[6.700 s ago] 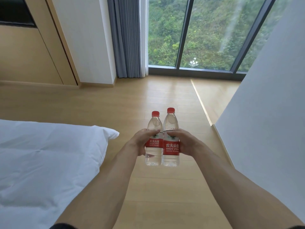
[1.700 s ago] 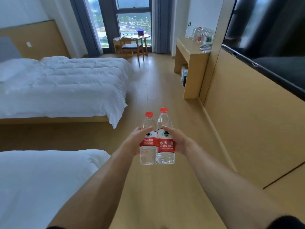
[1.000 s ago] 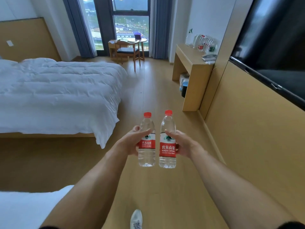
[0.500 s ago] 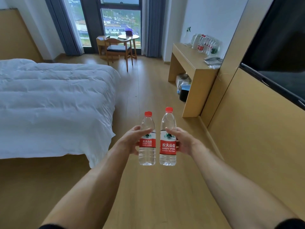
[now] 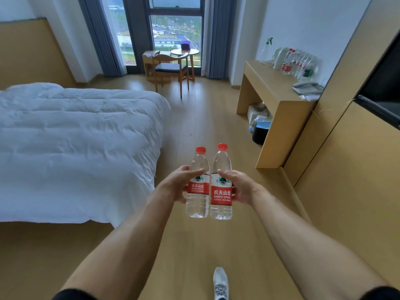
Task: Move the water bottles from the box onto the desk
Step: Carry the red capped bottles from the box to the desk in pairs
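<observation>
Red-capped bottles: left bottle point(image 5: 197, 185) and right bottle point(image 5: 221, 182), upright, gripped by left hand point(image 5: 175, 184) and right hand point(image 5: 239, 185).
Worktop point(image 5: 268, 83): ahead and rightward, right hand nearer.

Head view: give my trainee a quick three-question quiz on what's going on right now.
1. True or false: the left hand holds a bottle upright.
2. Where do more bottles stand? A) on the bed B) on the desk C) on the floor
3. Fill in: the bottle in the right hand has a ___ cap.

Key: 1 true; 2 B; 3 red
</observation>
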A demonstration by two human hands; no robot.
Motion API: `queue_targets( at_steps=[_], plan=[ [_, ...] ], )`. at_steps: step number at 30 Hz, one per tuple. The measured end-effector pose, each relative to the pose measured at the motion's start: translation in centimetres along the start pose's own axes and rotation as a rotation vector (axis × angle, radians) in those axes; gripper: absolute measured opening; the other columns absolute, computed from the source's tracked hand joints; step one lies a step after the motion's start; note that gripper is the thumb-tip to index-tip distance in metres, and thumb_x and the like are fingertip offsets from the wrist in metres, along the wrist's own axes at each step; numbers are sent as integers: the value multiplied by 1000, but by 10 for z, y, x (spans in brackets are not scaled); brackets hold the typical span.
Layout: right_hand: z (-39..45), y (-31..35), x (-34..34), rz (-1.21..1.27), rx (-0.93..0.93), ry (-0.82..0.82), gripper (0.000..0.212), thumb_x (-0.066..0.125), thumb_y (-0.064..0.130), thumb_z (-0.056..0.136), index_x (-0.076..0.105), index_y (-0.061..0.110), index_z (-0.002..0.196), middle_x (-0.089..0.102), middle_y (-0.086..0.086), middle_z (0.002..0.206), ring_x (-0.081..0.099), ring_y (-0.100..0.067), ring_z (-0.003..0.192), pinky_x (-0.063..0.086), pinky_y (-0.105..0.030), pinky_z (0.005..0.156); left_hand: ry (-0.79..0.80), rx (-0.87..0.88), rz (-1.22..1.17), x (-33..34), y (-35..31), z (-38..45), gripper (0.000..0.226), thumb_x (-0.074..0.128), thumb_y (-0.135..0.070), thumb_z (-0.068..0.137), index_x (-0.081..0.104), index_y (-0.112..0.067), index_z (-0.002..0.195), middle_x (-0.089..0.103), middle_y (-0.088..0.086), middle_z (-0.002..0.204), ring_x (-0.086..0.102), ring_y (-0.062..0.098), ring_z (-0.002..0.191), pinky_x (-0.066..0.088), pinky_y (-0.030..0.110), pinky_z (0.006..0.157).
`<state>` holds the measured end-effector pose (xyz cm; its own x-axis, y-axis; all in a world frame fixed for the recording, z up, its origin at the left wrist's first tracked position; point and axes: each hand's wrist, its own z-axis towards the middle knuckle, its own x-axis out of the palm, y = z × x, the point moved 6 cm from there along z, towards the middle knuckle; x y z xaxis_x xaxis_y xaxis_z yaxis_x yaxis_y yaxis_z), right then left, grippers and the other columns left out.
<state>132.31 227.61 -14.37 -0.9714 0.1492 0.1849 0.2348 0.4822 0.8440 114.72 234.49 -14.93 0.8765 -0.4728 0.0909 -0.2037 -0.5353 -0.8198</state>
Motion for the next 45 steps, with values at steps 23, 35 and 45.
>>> queue_targets(
  at_steps=[23, 35, 45],
  plan=[
    [266, 186, -81, -52, 31, 123, 51, 67, 35, 94, 55, 5, 133, 69, -20, 124, 70, -32, 98, 57, -48, 87, -122, -2, -42, -17, -187, 261, 70, 82, -47, 79, 47, -22, 135, 67, 13, 120, 68, 32, 107, 54, 64, 90],
    [427, 285, -96, -18, 9, -27, 50, 70, 34, 92, 57, 4, 130, 70, -20, 119, 69, -30, 92, 58, -46, 83, -2, -29, 6, -65, -299, 428, 63, 78, -45, 84, 47, -20, 133, 66, 13, 120, 68, 32, 106, 52, 65, 91],
    [536, 360, -103, 68, -6, -140, 45, 71, 33, 91, 58, 6, 125, 75, -14, 103, 73, -26, 80, 59, -40, 67, 106, -34, 51, -100, -395, 540, 65, 79, -44, 83, 50, -16, 134, 66, 17, 124, 68, 32, 109, 53, 60, 93]
  ],
)
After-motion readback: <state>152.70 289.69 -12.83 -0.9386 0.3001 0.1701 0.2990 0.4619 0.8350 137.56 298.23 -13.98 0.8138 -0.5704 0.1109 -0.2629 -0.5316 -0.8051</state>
